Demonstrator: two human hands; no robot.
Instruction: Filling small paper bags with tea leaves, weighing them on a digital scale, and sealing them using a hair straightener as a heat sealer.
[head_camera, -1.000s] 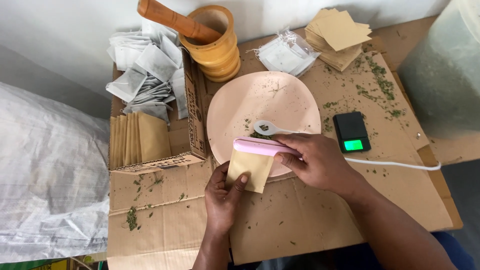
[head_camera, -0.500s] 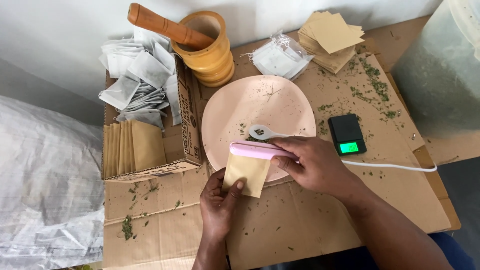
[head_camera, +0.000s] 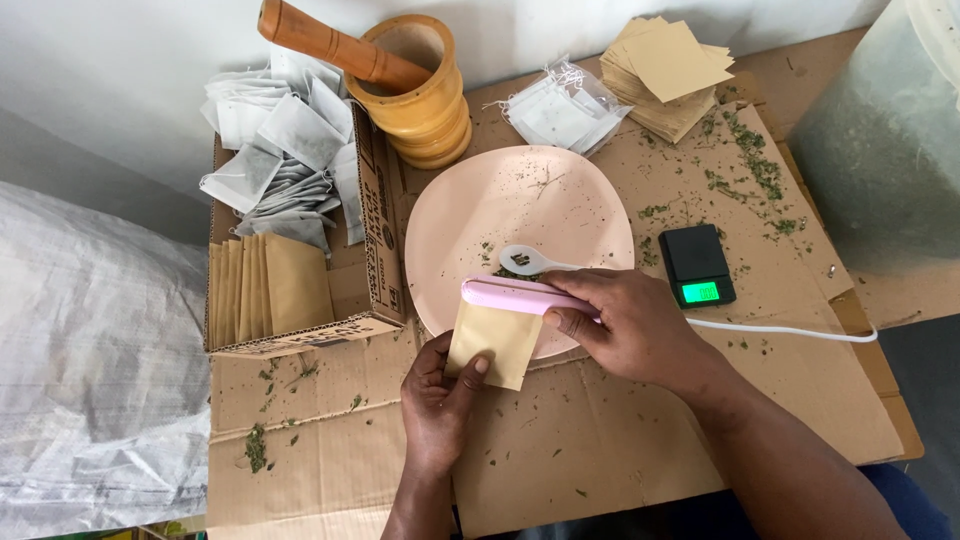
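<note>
Paper pouch (head_camera: 493, 343) between left fingers (head_camera: 478, 368)

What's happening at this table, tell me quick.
A person is working over a sheet of cardboard. The left hand holds a small tan paper pouch by its lower edge, and the right hand presses a pink handheld bar-shaped tool across the pouch's top. This happens at the near rim of a pink plate with a white spoon and herb crumbs. A small black scale sits to the right.
</note>
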